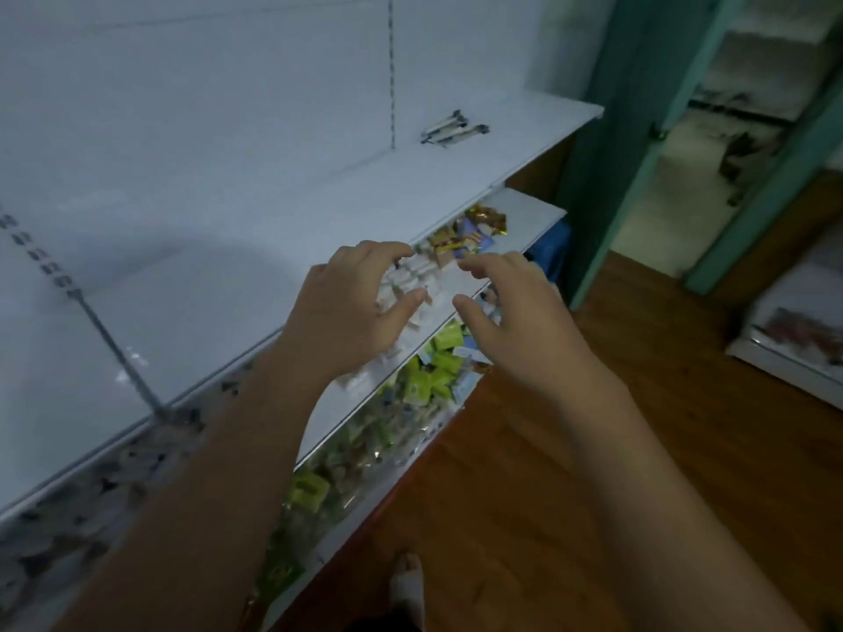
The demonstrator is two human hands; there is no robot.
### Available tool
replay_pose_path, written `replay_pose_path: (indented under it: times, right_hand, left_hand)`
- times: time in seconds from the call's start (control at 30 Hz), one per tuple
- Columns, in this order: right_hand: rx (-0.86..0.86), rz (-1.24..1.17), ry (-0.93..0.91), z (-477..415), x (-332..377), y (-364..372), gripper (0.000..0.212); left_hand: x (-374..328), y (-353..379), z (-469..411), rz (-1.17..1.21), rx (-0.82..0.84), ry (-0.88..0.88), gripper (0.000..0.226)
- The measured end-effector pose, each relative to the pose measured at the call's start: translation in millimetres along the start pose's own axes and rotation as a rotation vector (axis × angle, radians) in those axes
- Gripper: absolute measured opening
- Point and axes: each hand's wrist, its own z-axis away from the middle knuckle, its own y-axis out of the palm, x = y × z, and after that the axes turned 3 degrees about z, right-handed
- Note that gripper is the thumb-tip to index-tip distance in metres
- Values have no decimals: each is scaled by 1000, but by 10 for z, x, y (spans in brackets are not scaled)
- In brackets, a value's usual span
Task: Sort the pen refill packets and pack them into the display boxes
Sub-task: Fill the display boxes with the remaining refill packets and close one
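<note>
Reaching into white shelving, a person's left hand (351,307) and right hand (515,326) hover with fingers spread and loosely hooked, gripping nothing. A level below the fingers lies a jumble of green packets (440,362), too many and too blurred to count. Just under and between the fingertips, a heap of small white packets (413,275) sits on the middle shelf (524,212); these too defy counting. They look light, thin and slick-wrapped, likely to slide apart, so a two-handed scoop from both sides, or a pinch across a bundle's middle, seems the safest hold. Just beyond the fingertips sit gold and blue wrapped items (479,228). Farther off, two metal brackets (454,127) rest on the top shelf (273,212). No display box can be made out.
</note>
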Motion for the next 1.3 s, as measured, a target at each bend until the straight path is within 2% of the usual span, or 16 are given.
replay_pose_path:
  times: [0.23, 0.53, 0.83, 0.9, 1.07, 1.3]
  right_hand:
    - [-45, 116, 175, -799, -953, -276, 40]
    - [-108, 144, 326, -1660, -2037, -567, 40]
    - [-98, 111, 247, -2606, -3459, -772, 42]
    - [-81, 86, 197, -2891, -3759, -860, 41]
    - [-19, 38, 83, -3523, -4325, -1014, 39]
    - [55, -79, -67, -4460, -4664, -743, 38]
  left_hand:
    - [-169, 878, -1467, 69, 66, 133, 47]
    - [-538, 1678, -2978, 93, 177, 264, 49]
    - [-834, 2697, -4244, 81, 168, 267, 51]
    - [-895, 2863, -4530, 74, 148, 246, 54]
    - [-962, 3052, -5054, 41, 111, 43, 54]
    - [-550, 3094, -5444, -58, 32, -149, 47]
